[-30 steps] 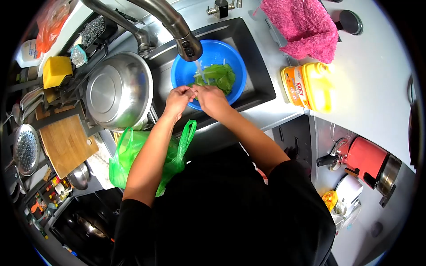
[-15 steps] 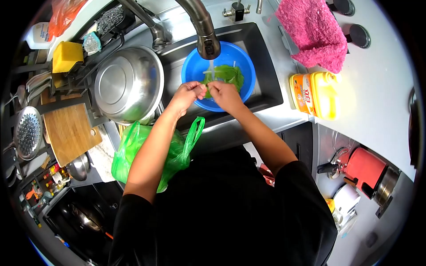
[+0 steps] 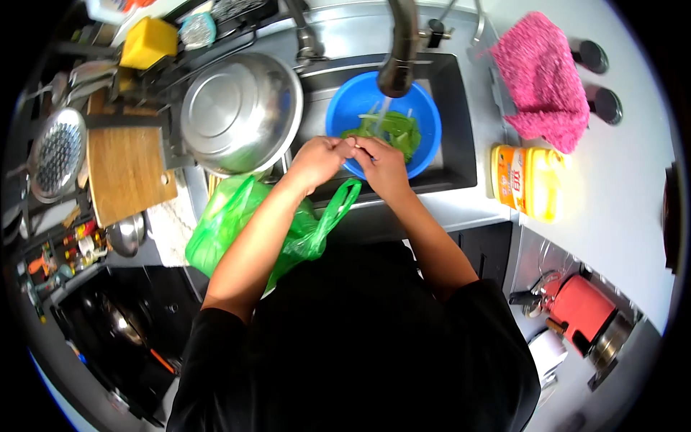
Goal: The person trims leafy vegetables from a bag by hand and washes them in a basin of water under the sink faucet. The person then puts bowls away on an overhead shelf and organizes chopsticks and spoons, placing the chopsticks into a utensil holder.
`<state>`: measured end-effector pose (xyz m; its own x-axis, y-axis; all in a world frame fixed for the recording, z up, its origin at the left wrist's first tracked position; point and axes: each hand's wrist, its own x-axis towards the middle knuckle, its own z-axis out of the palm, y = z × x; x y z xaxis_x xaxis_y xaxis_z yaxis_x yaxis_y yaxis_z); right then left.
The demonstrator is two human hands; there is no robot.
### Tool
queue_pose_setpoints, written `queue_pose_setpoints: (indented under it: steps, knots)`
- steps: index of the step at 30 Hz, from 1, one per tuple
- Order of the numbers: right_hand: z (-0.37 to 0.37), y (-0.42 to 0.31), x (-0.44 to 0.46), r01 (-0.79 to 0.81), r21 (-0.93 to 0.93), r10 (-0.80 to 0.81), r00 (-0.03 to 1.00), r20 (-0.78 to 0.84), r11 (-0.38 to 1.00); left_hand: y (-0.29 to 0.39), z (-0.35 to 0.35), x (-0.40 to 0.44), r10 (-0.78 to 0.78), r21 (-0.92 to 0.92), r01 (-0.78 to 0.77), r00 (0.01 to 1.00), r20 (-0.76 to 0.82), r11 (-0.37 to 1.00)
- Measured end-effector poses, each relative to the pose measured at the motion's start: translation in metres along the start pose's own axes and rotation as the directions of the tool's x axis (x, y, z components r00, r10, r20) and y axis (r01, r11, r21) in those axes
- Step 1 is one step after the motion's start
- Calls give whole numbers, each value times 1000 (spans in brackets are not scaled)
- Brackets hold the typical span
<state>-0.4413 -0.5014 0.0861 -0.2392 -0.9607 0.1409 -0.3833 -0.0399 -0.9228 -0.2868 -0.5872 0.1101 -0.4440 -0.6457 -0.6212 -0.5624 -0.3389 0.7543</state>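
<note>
Water runs from the faucet [image 3: 397,75] into a blue basin [image 3: 430,115] standing in the dark sink [image 3: 455,155]. Green leaves [image 3: 400,131] lie inside the basin. Over its near left rim, my left hand [image 3: 319,160] and my right hand [image 3: 383,167] meet at the fingertips, both pinched closed. A small pale bit shows between them, too small to name. Below my left forearm a green plastic bag [image 3: 306,237] hangs at the counter's front edge, its handle loop standing up.
Left of the sink rests a large steel bowl [image 3: 241,111], upside down. Further left are a wooden cutting board [image 3: 128,173] and a yellow sponge [image 3: 149,43]. On the right stand a yellow detergent jug [image 3: 540,183] and a pink cloth [image 3: 543,83].
The whole view has shifted, so the sink and counter sit further right. My hands have stayed together at the basin's near rim, drawing closer than half a second ago.
</note>
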Motion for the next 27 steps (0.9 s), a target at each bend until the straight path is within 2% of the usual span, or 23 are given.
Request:
queue_pose_setpoints:
  steps: [1, 2, 3, 4, 5, 6, 8, 10, 12, 13, 14, 16, 17, 18, 19, 20, 21, 22, 23, 25, 26, 27]
  knots:
    - [3, -2, -2, -4, -11, 4, 1000, 4, 1000, 48, -13, -47, 23, 317, -11, 999, -33, 948]
    - [5, -3, -2, -7, -21, 7, 1000, 8, 1000, 41, -16, -73, 453, 373, -358, 866, -210, 856]
    - [9, 8, -7, -97, 29, 96, 994, 52, 995, 66, -31, -114, 526, 414, -393, 802, -282, 821]
    - [10, 11, -9, -201, 83, 195, 978, 74, 976, 56, -50, -136, 715, 620, -440, 632, -299, 649]
    - [10, 12, -13, -304, 130, 292, 950, 107, 944, 62, -67, -167, 709, 632, -394, 593, -381, 668]
    - [9, 14, -17, -405, 168, 382, 911, 154, 899, 52, -86, -193, 727, 749, -280, 581, -366, 601]
    - [9, 29, -22, -366, 197, 319, 919, 231, 910, 34, -104, -234, 517, 823, 139, 717, -467, 551]
    - [12, 30, -18, -363, 192, 303, 911, 281, 912, -14, -127, -245, 363, 827, 252, 807, -466, 502]
    - [13, 0, -4, -493, 251, 399, 849, 346, 833, -41, -153, -246, 364, 787, 54, 865, -344, 615]
    - [14, -16, 2, -406, 239, 328, 894, 306, 882, -56, -161, -242, 267, 789, 123, 900, -345, 602]
    - [16, -37, 8, -307, 227, 249, 935, 252, 924, -50, -163, -246, 424, 761, 0, 830, -362, 649]
    - [26, -118, 7, -75, 240, 39, 988, 151, 968, -51, -181, -241, 467, 700, -48, 777, -422, 712]
    - [30, -149, 1, 25, 121, -43, 988, 147, 992, -50, -190, -236, 490, 699, -82, 771, -407, 710]
    - [37, -181, -7, 256, 150, -290, 908, 301, 955, -47, -194, -233, 511, 671, -115, 744, -430, 733]
    - [46, -211, -17, 463, 215, -509, 745, 432, 860, -41, -195, -234, 487, 645, -104, 749, -450, 757]
    - [64, -239, -26, 579, 365, -673, 514, 531, 729, -47, -196, -227, 497, 652, -102, 738, -456, 751]
    - [83, -265, -39, 506, 532, -724, 341, 600, 679, -45, -194, -230, 469, 525, -182, 737, -487, 832]
    - [104, -277, -54, 465, 585, -720, 188, 668, 665, -40, -193, -237, 442, 388, -261, 738, -510, 884]
    - [127, -271, -70, 480, 630, -748, 88, 658, 611, -38, -192, -243, 400, 212, -340, 742, -539, 916]
    - [167, -252, -94, 444, 642, -722, 16, 692, 625, -36, -198, -252, 329, -91, -460, 747, -577, 883]
    - [188, -240, -105, 480, 609, -689, -15, 725, 631, -33, -201, -260, 306, -231, -523, 743, -595, 820]
    - [209, -227, -115, 514, 579, -653, -46, 756, 633, -29, -204, -270, 300, -276, -557, 728, -617, 783]
